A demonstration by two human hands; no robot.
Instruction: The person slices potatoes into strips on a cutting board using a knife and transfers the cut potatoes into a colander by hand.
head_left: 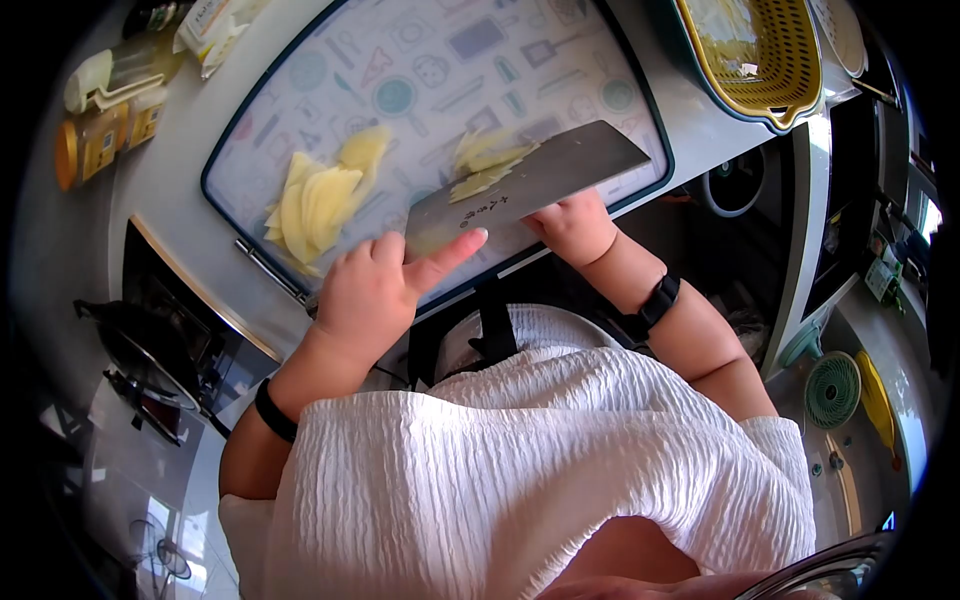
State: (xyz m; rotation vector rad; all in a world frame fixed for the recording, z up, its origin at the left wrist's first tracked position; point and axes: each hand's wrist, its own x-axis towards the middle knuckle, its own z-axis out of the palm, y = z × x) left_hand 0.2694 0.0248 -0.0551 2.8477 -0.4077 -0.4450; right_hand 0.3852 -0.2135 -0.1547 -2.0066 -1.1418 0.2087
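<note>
My left hand grips a wide cleaver at its left end, with one finger stretched along the blade. The blade lies tilted over the front part of a patterned cutting board. Curled against the blade's near edge is my right hand, its fingertips partly hidden by the metal. Thin pale-yellow slices are heaped on the board at the left. More slices lie along the far side of the blade, some on its surface.
A yellow basket stands at the upper right. Jars and a white packet are at the upper left. A black pan sits at the left. Lower right, a green strainer lies beside a yellow object.
</note>
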